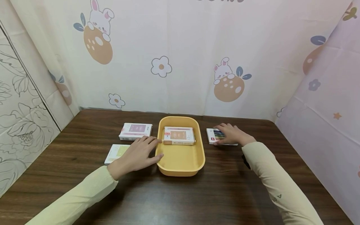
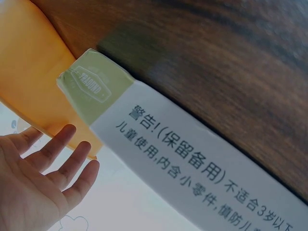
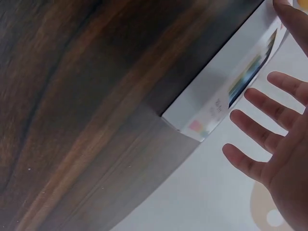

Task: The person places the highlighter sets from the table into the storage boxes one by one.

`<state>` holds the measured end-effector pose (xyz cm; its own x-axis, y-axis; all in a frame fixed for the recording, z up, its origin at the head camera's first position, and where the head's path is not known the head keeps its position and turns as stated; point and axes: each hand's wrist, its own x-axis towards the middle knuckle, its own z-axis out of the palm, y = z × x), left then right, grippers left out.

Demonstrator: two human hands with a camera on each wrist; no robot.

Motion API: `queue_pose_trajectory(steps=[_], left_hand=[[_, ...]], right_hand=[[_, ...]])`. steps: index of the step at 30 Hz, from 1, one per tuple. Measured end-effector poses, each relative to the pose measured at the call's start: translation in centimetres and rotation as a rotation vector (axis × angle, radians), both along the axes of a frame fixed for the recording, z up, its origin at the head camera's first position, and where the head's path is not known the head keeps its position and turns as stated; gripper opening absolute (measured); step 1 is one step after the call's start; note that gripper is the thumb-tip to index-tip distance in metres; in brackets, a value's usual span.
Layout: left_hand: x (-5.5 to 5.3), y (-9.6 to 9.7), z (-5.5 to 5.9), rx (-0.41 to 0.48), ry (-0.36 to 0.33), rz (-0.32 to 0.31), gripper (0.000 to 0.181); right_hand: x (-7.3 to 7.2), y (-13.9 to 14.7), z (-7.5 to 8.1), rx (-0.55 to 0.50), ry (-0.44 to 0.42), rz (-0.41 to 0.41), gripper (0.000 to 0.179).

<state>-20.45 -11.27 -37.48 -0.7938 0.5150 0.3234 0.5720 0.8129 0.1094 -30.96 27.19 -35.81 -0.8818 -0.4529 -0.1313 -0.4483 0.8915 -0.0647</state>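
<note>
My left hand [image 1: 137,156] is at the left rim of a yellow plastic tray [image 1: 180,172], its fingers spread and holding nothing. Beneath its wrist side lies a white box with a yellow-green label [image 1: 113,153], partly covered by the hand; its printed side [image 2: 192,159] fills much of the left wrist view. Inside the tray, toward the far end, sits a white box with an orange-brown label [image 1: 179,135]. On the right, my right hand [image 1: 232,135] reaches over a flat white box picturing coloured sticks [image 1: 211,137]. In the right wrist view its fingers [image 3: 257,127] are spread, with the thumb right at the box's edge.
Another white box with a purple label [image 1: 136,131] lies left of the tray. All stand on a dark wood table [image 1: 185,200]. Behind and to the right hangs a pale curtain [image 1: 185,87] printed with rabbits and flowers, reaching the table's back edge.
</note>
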Motion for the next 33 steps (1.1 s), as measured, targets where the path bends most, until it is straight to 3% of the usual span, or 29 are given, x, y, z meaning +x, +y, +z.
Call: queue_pose_trajectory(steps=[19, 33], left_hand=[[0.09, 0.04, -0.04, 0.01, -0.013, -0.001, 0.052], [0.18, 0.02, 0.11, 0.004, -0.007, -0.003, 0.053]], right_hand=[[-0.42, 0.3, -0.4, -0.006, -0.117, -0.054, 0.089], [-0.34, 0.13, -0.13, -0.023, -0.106, -0.027, 0.087]])
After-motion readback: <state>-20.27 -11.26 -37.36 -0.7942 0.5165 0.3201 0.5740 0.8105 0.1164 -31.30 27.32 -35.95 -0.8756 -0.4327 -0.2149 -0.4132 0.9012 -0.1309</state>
